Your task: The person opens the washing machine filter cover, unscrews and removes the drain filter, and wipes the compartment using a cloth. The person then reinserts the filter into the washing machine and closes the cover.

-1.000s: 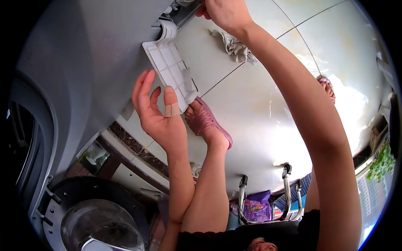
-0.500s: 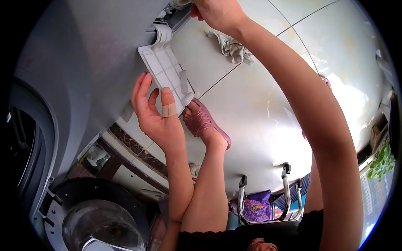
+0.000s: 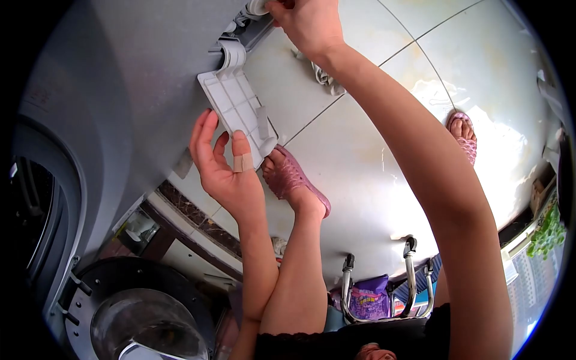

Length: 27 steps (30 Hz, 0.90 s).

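Note:
My left hand [image 3: 228, 177], with a plaster round its thumb, pinches the edge of a white plastic flap cover [image 3: 237, 105]. The flap hangs open by a curved arm from an opening low in the grey washing machine [image 3: 144, 66]. At the top edge of the view, my right hand [image 3: 309, 27] has its fingers closed at a white round filter cap [image 3: 258, 6] in that opening. Part of the cap and some of the fingers are cut off by the frame. Dark recess parts [image 3: 243, 25] show beside the cap.
A crumpled cloth [image 3: 327, 81] lies on the tiled floor [image 3: 360, 144], partly behind my right forearm. The machine's round door [image 3: 78, 306] stands open at lower left. Chrome stool legs [image 3: 410, 270] and a purple packet [image 3: 370, 298] are near my body.
My right hand has moved slightly down, showing more of the white cap and covering more of the cloth. My left hand and the flap have barely shifted. My right foot now shows.

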Tool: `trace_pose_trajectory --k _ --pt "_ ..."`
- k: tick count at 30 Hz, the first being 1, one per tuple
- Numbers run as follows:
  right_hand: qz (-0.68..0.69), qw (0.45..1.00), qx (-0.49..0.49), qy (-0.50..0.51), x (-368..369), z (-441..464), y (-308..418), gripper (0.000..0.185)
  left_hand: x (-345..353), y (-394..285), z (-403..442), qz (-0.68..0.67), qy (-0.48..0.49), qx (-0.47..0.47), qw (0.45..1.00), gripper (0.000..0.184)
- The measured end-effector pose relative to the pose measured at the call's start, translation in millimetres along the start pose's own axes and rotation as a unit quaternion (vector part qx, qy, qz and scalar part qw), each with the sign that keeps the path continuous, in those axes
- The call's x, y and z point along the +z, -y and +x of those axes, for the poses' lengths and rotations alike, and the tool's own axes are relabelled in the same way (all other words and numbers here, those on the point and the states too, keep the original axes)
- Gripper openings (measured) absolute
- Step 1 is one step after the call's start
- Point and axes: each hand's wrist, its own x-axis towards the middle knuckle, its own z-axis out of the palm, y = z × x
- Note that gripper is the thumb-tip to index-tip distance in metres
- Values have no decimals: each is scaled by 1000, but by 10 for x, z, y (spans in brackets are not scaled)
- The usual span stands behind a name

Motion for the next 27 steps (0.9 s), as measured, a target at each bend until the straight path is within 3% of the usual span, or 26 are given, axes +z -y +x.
trace_pose_trajectory --k 3,6,7,8,10,14,15,16,19,20,21,22,23,26,27 --pt "-34 994 30 102 -130 15 -2 21 -6 -1 -8 -5 -2 1 1000 37" --pt "258 938 218 80 -232 -137 111 22 -16 -13 7 -9 1 -1 1000 37" --pt "331 861 381 59 -204 -127 160 27 -22 -11 12 -9 1 -3 1000 37" --pt "421 774 461 108 -201 -69 141 26 -26 -1 14 -9 0 1 1000 37" --pt "568 543 588 193 -154 96 -37 24 -30 23 5 -7 2 9 1000 38" --pt "817 294 441 227 255 135 -412 20 -36 43 -5 -16 5 3 1000 38" --pt "673 490 529 165 199 207 -228 20 -34 23 -8 -14 7 1 1000 38" --pt "601 610 497 141 181 216 -108 19 -31 7 -10 -12 8 -2 1000 38" --pt "311 885 344 33 156 124 197 17 -35 -3 -25 -3 13 -1 1000 39" --pt "163 959 232 -8 190 80 151 16 -38 0 -30 -1 14 -3 1000 39" --pt "7 993 110 -49 213 44 123 16 -37 -5 -33 0 15 -5 1000 39" --pt "-149 985 -17 -86 221 20 86 15 -34 -9 -36 1 15 -8 1000 39" --pt "-60 997 30 30 140 4 -8 18 -30 -11 -37 -5 15 -7 1000 39" --pt "-217 962 -92 140 -121 77 -64 15 -31 -12 -32 -4 16 -4 1000 38" --pt "-229 953 -58 189 -217 104 39 14 -38 -19 -26 5 15 -2 1000 38"
